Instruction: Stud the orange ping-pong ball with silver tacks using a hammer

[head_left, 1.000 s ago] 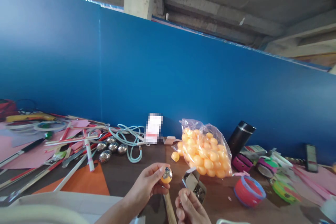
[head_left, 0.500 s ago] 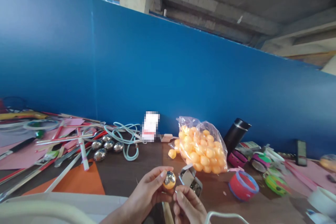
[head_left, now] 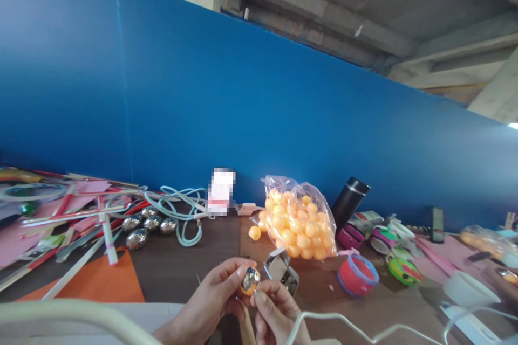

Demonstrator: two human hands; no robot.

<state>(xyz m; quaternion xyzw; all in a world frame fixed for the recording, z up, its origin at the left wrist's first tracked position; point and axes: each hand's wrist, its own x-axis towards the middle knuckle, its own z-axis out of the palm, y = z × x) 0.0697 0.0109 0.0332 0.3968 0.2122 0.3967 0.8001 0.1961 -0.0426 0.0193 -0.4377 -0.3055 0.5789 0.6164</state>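
Between my hands is an orange ball (head_left: pixel 250 281) partly covered with shiny silver pieces. My left hand (head_left: pixel 222 294) pinches it from the left with thumb and fingers. My right hand (head_left: pixel 277 307) is closed at its lower right, the fingertips pinching something small and pale against the ball. Just behind my right hand lies an open box (head_left: pixel 279 268) with mirror-like pieces. A clear bag of orange balls (head_left: pixel 301 226) stands behind it, with a loose orange ball (head_left: pixel 254 233) at its left. Several silver mirrored balls (head_left: pixel 137 238) sit to the left.
Coiled pale blue cord (head_left: pixel 188 232), orange sheet (head_left: pixel 121 280) and jumbled sticks lie left. A black bottle (head_left: pixel 350 199), red tape roll (head_left: pixel 358 276) and white roll (head_left: pixel 469 288) stand right. A white cable (head_left: pixel 343 321) crosses in front. Part of another person's hand shows at the right edge.
The view has turned right, so the table things appear further left. My right hand has come closer to the ball, its fingertips now at the ball's lower right.
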